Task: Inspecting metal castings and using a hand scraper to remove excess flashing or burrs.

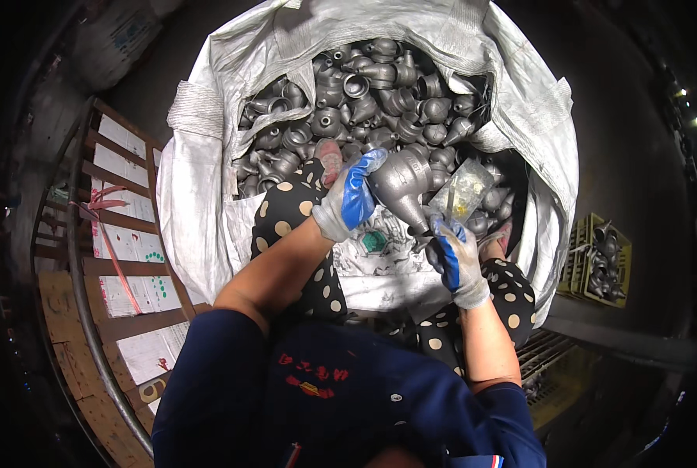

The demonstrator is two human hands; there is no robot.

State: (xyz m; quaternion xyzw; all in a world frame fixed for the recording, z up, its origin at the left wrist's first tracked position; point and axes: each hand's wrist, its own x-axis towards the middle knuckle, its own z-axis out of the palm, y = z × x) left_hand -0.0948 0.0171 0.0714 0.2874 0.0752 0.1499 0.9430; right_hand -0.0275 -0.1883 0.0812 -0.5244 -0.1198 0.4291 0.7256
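Observation:
A grey, bulb-shaped metal casting [402,186] with a wide ribbed collar and a narrow spout is held up over the bag. My left hand [352,196], in a grey glove with a blue palm coating, is closed on its wide side. The spout points down and toward my right hand [456,261]. That hand, gloved the same way, has its fingers closed close by the spout's tip. A small dark shape shows by its fingertips, too unclear to name. Just beyond lies a clear plastic piece with yellow marks [465,191], on similar grey castings [364,101].
A large white woven bag [200,171] surrounds the castings, its rim folded outward. My legs in dotted trousers [286,210] reach into it. A slatted rack with white cardboard [122,203] stands at left. A yellow crate [579,265] of grey parts sits at right.

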